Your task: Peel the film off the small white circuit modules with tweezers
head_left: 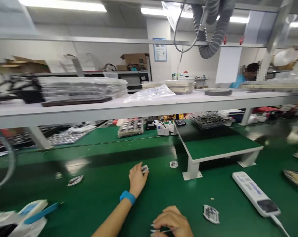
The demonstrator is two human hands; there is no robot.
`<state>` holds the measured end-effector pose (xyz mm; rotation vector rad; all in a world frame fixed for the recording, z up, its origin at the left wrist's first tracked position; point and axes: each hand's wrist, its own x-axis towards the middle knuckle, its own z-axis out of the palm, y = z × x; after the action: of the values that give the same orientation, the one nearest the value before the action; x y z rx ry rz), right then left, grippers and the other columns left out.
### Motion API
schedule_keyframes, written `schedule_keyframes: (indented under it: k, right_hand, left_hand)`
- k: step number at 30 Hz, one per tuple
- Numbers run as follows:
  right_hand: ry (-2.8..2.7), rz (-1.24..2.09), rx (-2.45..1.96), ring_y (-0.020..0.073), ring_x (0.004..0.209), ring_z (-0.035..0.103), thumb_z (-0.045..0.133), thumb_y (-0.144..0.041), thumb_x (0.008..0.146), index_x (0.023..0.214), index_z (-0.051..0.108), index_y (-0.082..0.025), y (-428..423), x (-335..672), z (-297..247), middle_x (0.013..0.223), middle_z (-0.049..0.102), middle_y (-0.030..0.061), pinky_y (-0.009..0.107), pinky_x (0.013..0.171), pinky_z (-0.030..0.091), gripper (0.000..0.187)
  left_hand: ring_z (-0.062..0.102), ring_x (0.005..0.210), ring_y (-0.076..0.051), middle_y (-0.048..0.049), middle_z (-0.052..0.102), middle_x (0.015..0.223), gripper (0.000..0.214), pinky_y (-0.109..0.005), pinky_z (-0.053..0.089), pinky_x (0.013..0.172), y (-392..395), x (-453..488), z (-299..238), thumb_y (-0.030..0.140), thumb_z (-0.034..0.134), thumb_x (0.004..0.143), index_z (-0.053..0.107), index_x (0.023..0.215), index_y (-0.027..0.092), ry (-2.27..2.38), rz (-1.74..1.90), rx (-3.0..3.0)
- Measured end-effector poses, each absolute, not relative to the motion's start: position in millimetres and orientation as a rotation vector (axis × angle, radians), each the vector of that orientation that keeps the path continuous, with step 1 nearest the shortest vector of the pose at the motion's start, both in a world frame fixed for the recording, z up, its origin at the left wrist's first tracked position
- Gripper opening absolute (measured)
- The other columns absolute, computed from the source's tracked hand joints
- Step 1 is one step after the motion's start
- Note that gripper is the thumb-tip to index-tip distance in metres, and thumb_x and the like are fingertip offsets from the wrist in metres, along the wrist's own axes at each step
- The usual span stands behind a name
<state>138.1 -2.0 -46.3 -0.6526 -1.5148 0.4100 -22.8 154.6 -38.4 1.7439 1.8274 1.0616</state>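
My left hand [137,180], with a blue band on its wrist, reaches over the green table. Its thumb and fingers pinch a small white-framed part [145,169] with a dark middle. At the bottom edge my right hand [173,222] is curled round thin, pale tweezers [166,229], partly hidden by the fingers and blurred. A similar small part [174,164] lies to the right of my left hand, and another small part [211,214] is right of my right hand. Farther left rests one more white-edged part [75,180].
A low green-topped stand [220,141] bears a tray of dark pieces [210,119]. A white handheld device [256,194] with a cable lies at right. Overhead runs a white shelf [149,108] stacked with trays. A person [247,74] is at the back right.
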Motion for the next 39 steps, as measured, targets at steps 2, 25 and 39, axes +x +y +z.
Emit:
schedule_keyframes:
  k: [2, 25, 39]
  right_hand:
    - [-1.582, 0.407, -0.628, 0.0154, 0.058, 0.068, 0.058, -0.047, 0.085, 0.078, 0.062, -0.023, 0, 144, -41, 0.069, 0.072, 0.0004, 0.030, 0.069, 0.049, 0.026]
    - [-1.630, 0.361, -0.744, 0.0158, 0.073, 0.067, 0.062, -0.022, 0.084, 0.086, 0.061, -0.019, 0, 177, 0, 0.080, 0.072, 0.0036, 0.030, 0.076, 0.048, 0.004]
    - [-1.518, 0.959, -1.057, 0.0177, 0.080, 0.066, 0.066, -0.027, 0.080, 0.083, 0.068, -0.015, 4, 176, -13, 0.083, 0.070, 0.0056, 0.029, 0.076, 0.049, 0.012]
  left_hand:
    - [0.025, 0.135, -0.030, -0.0148, 0.037, 0.139, 0.061, -0.053, 0.016, 0.115, 170, -10, -40, 0.041, 0.053, 0.078, 0.043, 0.131, 0.013, 1.792, 1.037, 1.877]
    - [0.058, 0.083, -0.010, -0.0039, 0.059, 0.096, 0.060, -0.021, 0.048, 0.076, 113, 65, -48, 0.053, 0.063, 0.063, 0.042, 0.105, 0.016, 1.255, 0.988, 1.516]
    - [0.046, 0.073, -0.004, -0.0014, 0.056, 0.095, 0.051, -0.014, 0.038, 0.065, -1, 12, -29, 0.042, 0.058, 0.074, 0.046, 0.116, 0.016, 1.173, 0.680, 0.916]
